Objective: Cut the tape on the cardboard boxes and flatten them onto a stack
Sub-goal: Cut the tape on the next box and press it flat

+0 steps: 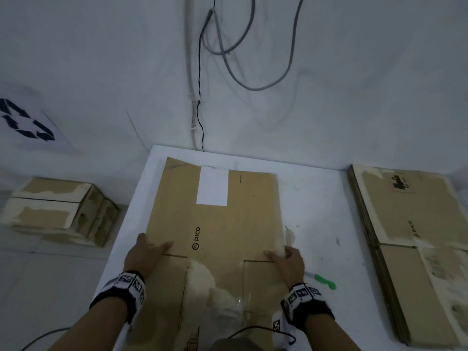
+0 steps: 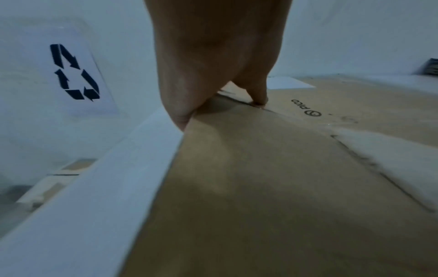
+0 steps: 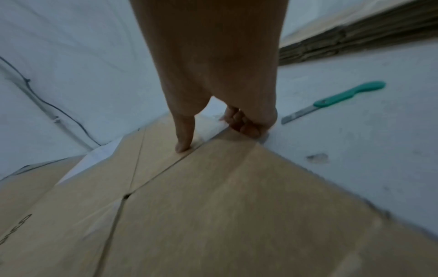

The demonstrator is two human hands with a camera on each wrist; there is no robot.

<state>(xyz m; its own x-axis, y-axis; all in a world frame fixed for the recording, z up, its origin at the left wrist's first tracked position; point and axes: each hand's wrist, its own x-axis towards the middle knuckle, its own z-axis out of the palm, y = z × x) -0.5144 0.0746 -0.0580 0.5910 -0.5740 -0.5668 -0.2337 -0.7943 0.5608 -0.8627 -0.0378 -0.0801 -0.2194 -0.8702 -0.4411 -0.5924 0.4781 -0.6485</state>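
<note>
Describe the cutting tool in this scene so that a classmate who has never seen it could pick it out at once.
Start at the white table. Just right of the flattened box held at its edges, beside the right hand, lies a knife. Its bright green handle is the only vivid colour among brown cardboard and white surfaces.

Gray cables (image 1: pixel 243 59) are hanging down a white wall; a recycling symbol sign (image 1: pixel 25 120) is showing at left.

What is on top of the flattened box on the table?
On the flattened box: a white label, both hands at its side edges, left hand and right hand, and torn tape. The arms hide its near end.
</note>
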